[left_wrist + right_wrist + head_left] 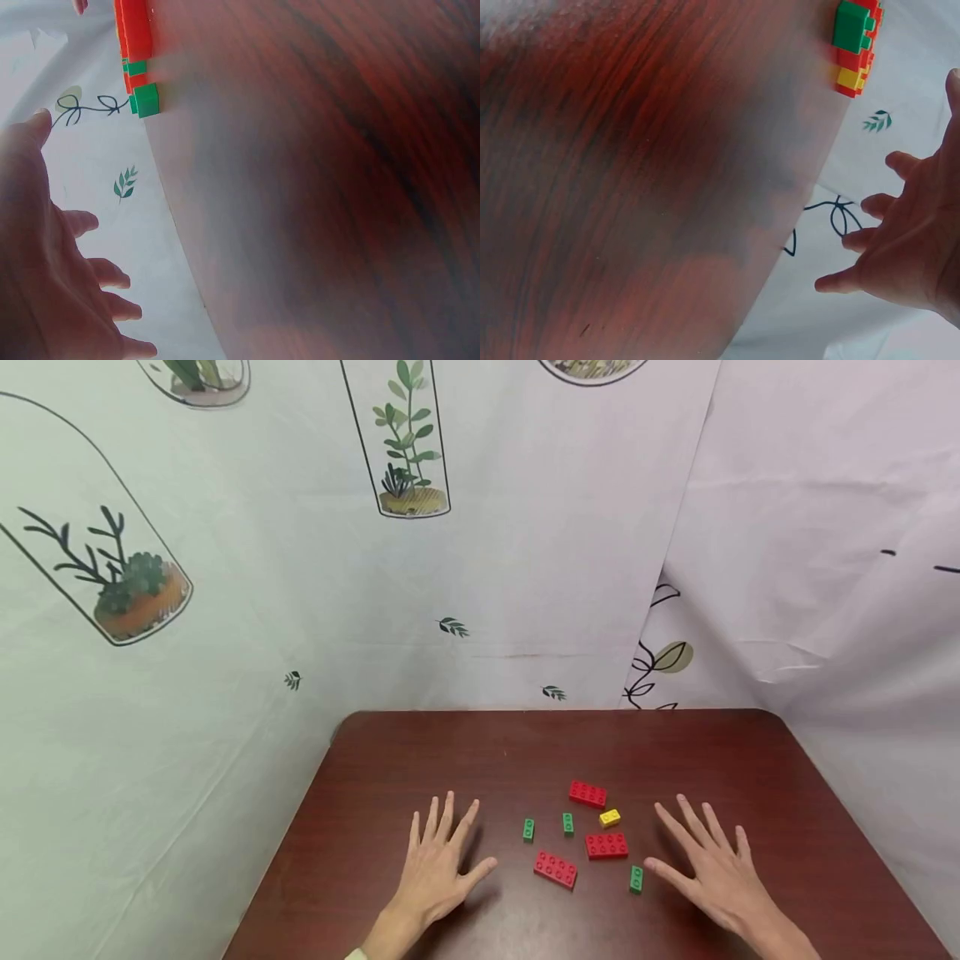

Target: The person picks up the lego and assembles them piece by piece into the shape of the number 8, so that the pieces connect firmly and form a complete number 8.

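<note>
From my head I see my left hand (435,872) and right hand (716,877) over the surface (420,743), fingers spread apart, holding nothing. Between them lie the near red brick (556,870), middle red brick (607,846), far red brick (588,793), yellow brick (610,818), left green brick (528,831), middle green brick (567,824) and right green brick (636,880), this last just beside my right thumb. I judge this a pause before any handling; gripping a brick would call for an inward reach and a pinch. The bricks sit well in from the edges, with room around the group; the yellow brick has the tightest gaps, near two red ones.

At my left wrist, the fingers show apart against the cloth (525,577), bricks beyond the thumb.

At my right wrist, the fingers are likewise spread, touching no brick; the surface edge runs behind them.
</note>
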The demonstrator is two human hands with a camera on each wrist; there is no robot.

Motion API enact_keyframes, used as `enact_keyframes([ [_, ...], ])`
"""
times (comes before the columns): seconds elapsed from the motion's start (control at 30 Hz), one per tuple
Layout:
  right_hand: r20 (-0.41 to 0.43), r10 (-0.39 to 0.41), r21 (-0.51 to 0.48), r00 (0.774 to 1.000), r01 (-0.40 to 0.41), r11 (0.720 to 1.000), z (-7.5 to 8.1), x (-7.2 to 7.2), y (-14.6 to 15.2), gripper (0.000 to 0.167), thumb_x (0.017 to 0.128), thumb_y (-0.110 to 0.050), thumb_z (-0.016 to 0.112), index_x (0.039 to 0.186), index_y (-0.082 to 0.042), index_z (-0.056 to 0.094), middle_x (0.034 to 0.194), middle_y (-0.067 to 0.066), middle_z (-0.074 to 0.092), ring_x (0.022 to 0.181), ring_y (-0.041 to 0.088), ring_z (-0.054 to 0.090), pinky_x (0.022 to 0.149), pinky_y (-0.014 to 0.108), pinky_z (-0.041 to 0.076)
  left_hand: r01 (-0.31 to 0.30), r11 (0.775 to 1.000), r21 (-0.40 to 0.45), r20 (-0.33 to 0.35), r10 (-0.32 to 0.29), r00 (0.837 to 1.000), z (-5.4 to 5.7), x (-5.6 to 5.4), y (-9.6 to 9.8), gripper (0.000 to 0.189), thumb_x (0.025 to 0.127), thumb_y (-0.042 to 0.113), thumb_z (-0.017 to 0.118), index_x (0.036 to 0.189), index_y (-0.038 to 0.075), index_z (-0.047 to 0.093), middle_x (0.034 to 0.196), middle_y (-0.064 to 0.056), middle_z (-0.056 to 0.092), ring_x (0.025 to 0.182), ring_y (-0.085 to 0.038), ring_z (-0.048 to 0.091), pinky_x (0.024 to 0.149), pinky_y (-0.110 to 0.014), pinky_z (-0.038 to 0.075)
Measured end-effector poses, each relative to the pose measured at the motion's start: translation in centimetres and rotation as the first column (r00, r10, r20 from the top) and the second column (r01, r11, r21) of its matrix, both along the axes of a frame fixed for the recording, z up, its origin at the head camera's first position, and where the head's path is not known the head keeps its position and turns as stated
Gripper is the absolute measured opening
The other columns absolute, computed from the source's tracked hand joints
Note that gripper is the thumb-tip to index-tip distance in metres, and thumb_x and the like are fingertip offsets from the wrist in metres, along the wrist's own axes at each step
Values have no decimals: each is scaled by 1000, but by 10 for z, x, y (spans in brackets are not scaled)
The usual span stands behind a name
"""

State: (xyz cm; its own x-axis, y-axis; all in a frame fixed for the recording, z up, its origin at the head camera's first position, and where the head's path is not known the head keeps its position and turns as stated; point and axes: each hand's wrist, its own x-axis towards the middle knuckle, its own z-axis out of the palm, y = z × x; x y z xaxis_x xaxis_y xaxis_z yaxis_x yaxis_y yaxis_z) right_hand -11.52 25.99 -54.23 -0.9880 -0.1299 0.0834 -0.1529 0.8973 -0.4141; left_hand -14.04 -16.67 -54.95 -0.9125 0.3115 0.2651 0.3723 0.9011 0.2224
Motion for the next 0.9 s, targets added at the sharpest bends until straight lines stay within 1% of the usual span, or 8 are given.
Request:
enact_keyframes([
  [0.1,15,2,-12,1000,-2,1000,-1,0,0,86,97,-64,67,166,-23,38,172,21,26,153,56,18,109,86,7,6,1000,6,19,-6,1000,-2,-1,1,86,97,67,64,168,29,35,171,-21,29,157,-45,26,121,-70,19],
  [0.2,30,5,-33,1000,-4,999,-3,0,-3,86,96,-63,68,165,-19,41,170,23,29,153,57,19,109,84,9,22,999,40,45,-23,999,-4,-4,3,82,100,64,61,168,25,36,168,-23,34,155,-46,31,121,-69,23],
  [0.37,12,13,-52,1000,-12,999,-3,-2,-15,92,93,-66,72,163,-14,43,167,25,34,151,56,25,111,81,16,51,987,153,67,-62,996,-5,-14,10,77,103,52,66,165,15,40,165,-24,40,151,-46,37,118,-67,31],
  [0.53,-43,54,-73,998,-57,996,-2,-2,-35,97,88,-65,78,162,-11,45,165,23,40,151,51,33,115,74,26,75,965,251,104,-104,989,-4,-24,19,78,102,42,71,166,11,38,165,-21,41,151,-42,39,116,-67,34],
  [0.67,-89,89,-99,992,-98,990,-4,-2,-53,100,85,-60,84,162,-9,44,163,18,45,149,45,40,112,71,38,85,949,305,125,-129,984,-5,-30,25,81,101,39,75,167,12,35,166,-13,42,150,-36,42,115,-64,38],
  [0.73,-134,109,-121,985,-126,985,-6,-2,-63,100,82,-54,89,160,-7,46,162,16,48,146,43,45,108,69,43,88,940,331,126,-136,983,-5,-32,29,82,100,38,77,167,14,35,165,-10,45,146,-32,47,113,-60,43],
  [0.8,-182,125,-142,975,-152,978,-9,-1,-72,100,80,-48,93,159,-6,48,159,14,52,142,41,51,105,66,47,100,925,367,122,-154,980,-7,-34,33,83,99,36,79,166,14,37,161,-10,51,140,-31,53,108,-58,48],
  [0.9,-219,138,-163,966,-176,971,-13,-1,-84,97,77,-41,97,157,-8,51,154,11,57,134,36,58,101,62,52,107,902,418,132,-177,975,-9,-38,40,81,97,35,80,165,15,40,154,-11,58,132,-32,59,104,-59,50],
])
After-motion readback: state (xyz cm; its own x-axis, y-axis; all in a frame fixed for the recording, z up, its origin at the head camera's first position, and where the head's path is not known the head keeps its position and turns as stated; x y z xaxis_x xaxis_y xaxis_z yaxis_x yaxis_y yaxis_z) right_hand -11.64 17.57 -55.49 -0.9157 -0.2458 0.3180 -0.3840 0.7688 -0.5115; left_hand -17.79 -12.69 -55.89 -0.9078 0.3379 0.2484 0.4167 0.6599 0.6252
